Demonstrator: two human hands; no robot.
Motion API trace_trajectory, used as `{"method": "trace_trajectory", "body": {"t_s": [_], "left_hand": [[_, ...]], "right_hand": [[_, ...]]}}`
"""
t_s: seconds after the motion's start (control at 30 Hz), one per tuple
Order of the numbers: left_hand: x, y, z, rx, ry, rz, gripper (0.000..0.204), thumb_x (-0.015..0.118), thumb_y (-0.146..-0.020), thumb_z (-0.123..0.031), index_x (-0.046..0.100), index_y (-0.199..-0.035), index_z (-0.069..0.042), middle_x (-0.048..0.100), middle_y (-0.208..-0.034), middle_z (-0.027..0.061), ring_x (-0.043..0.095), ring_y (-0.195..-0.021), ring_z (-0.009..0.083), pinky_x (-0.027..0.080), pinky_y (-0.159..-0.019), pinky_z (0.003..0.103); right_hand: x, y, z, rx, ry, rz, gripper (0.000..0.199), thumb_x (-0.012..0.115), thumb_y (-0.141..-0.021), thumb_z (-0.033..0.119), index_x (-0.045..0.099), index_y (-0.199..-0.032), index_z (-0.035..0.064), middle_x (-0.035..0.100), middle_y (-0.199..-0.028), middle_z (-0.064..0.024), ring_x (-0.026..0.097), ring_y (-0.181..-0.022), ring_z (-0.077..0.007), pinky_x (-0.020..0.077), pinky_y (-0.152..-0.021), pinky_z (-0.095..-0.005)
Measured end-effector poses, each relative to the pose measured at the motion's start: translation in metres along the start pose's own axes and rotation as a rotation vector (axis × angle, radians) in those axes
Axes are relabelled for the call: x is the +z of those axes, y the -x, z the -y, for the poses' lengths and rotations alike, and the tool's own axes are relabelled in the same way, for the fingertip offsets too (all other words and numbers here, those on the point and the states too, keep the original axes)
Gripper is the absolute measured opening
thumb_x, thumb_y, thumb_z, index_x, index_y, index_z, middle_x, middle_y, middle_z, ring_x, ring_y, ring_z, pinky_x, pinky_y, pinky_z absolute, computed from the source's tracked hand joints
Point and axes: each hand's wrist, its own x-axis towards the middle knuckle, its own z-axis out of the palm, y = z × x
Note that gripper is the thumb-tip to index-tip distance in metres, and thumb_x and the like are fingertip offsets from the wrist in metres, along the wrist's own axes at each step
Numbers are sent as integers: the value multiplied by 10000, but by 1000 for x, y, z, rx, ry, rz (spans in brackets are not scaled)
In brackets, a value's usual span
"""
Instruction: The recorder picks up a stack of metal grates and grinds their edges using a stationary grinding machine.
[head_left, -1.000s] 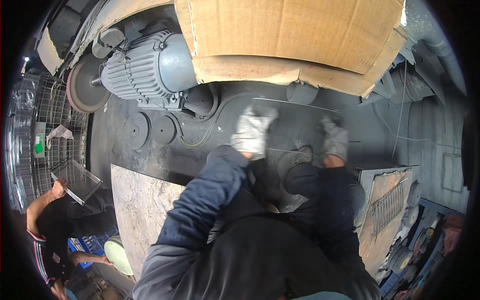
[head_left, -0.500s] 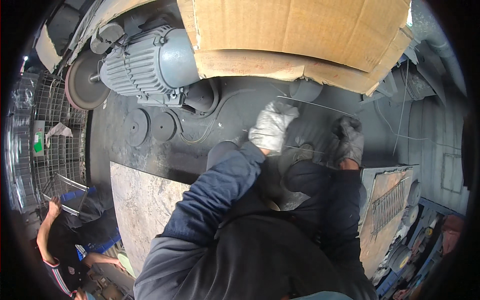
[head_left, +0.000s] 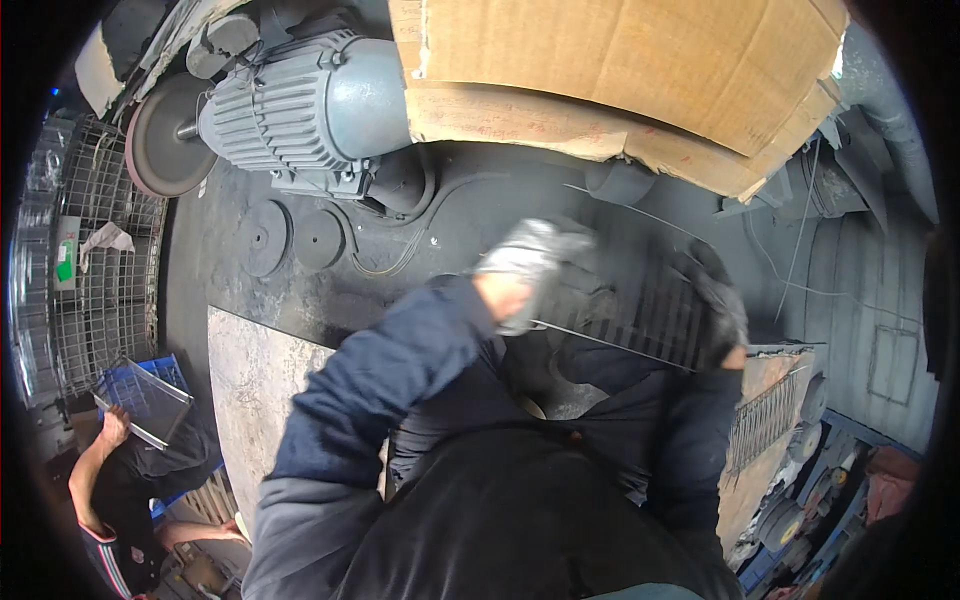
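Observation:
A wire rack (head_left: 652, 325) with long edge rods and thin cross bars spans the space between my hands, blurred by motion. My left hand (head_left: 525, 268), in a grey-white glove, is closed around its left end. At the right end, my right hand (head_left: 718, 305), in a darker-stained grey glove, grips the rack. Below the rack's near rod are my dark-trousered legs. Beyond it, a grey cylindrical part (head_left: 618, 183) sits under the cardboard's lower edge.
A grey electric motor (head_left: 290, 110) with a grinding wheel (head_left: 170, 135) stands far left, two discs (head_left: 266, 238) near it. Cardboard (head_left: 620, 70) overhangs the far side. Several wire racks (head_left: 768, 425) lie on a board at right. A co-worker's hand (head_left: 117, 425) holds a framed mesh at left.
The rack has come nearer to me and tilted, its near rod now lower. My left hand moved nearer and slightly left, my right hand slightly right. The co-worker's mesh frame shifted right.

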Motion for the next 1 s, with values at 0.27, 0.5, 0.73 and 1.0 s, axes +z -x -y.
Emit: {"method": "trace_trajectory", "body": {"t_s": [0.27,0.5,0.73,1.0], "left_hand": [[-39,14,14,-130,283,-221,257,693,-955,-261,670,-1065,-29,704,-922,100,680,-737,238,576,-650,370],[-108,29,12,-52,-199,-124,669,679,-868,-468,570,-1340,-6,696,-1120,142,695,-959,251,586,-820,378],[35,-68,76,-105,-921,81,520,676,-930,-477,725,-1014,34,726,-848,183,705,-843,267,539,-766,408],[80,35,-26,345,-520,123,306,673,-936,-294,680,-1086,-28,705,-891,174,680,-834,365,534,-808,404]], "right_hand": [[35,-61,-35,44,93,80,414,625,-970,167,572,-1344,-3,695,-1147,-131,668,-1045,-251,562,-873,-361],[112,-57,24,98,152,143,412,688,-937,183,605,-1294,-8,741,-1073,-107,717,-893,-236,570,-809,-343],[-56,55,24,-249,51,-286,512,639,-955,177,513,-1404,-33,655,-1237,-137,641,-1107,-217,538,-917,-362],[7,160,68,-545,413,-882,747,856,-778,53,478,-1415,-40,664,-1191,-145,647,-1066,-204,512,-940,-307]]}}
